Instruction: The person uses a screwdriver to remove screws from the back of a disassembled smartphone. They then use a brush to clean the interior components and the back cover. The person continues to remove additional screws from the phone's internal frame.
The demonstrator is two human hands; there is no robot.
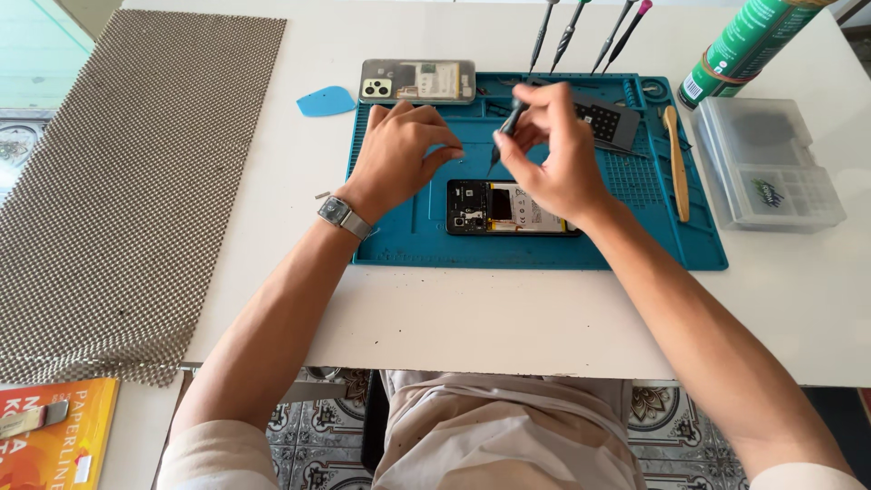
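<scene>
My right hand (553, 154) grips a small dark screwdriver (504, 132), its tip pointing down at the blue work mat (399, 240). My left hand (399, 150), a metal watch on its wrist, pinches its fingertips together close beside the screwdriver's tip; whether it holds something tiny I cannot tell. Just below both hands lies an opened phone (485, 207) with its back off, battery and board showing, partly covered by my right hand. The phone's back cover (417, 81) lies at the mat's top edge.
A blue plastic pick (325, 101) lies left of the mat. Several screwdrivers (581, 32) stand behind it. A wooden-coloured pry stick (676, 163), a clear parts box (771, 168) and a green can (748, 41) sit right. A grey mesh mat (127, 181) covers the left.
</scene>
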